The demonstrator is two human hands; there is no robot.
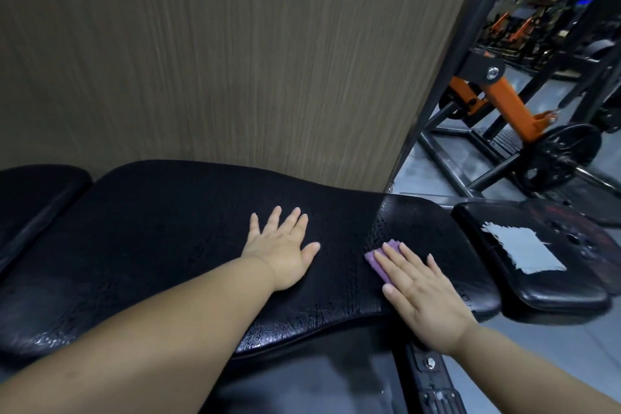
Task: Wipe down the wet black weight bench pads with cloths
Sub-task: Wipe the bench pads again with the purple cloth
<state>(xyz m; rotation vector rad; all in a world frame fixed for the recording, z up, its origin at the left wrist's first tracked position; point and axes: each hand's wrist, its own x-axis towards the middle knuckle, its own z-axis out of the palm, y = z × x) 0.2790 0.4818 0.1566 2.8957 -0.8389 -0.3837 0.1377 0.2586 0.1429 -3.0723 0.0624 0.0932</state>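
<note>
One purple cloth (378,262) lies under the right hand (423,292), fingers straight and slightly spread, near the right end of the long bench pad (168,228). The left hand (282,252) rests flat mid-pad, fingers spread. Droplets (381,222) shine beyond the cloth, and the small pad (554,292) looks undone, so I judge much is left.

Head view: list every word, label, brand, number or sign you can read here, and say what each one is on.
No text in this frame can be read.
Faint reddish marks on the dark object at far right: too blurred to read.
Grey patch on the small pad: blank, no writing.
Long bench pad, purple cloth, orange machine arm: no label visible.
</note>
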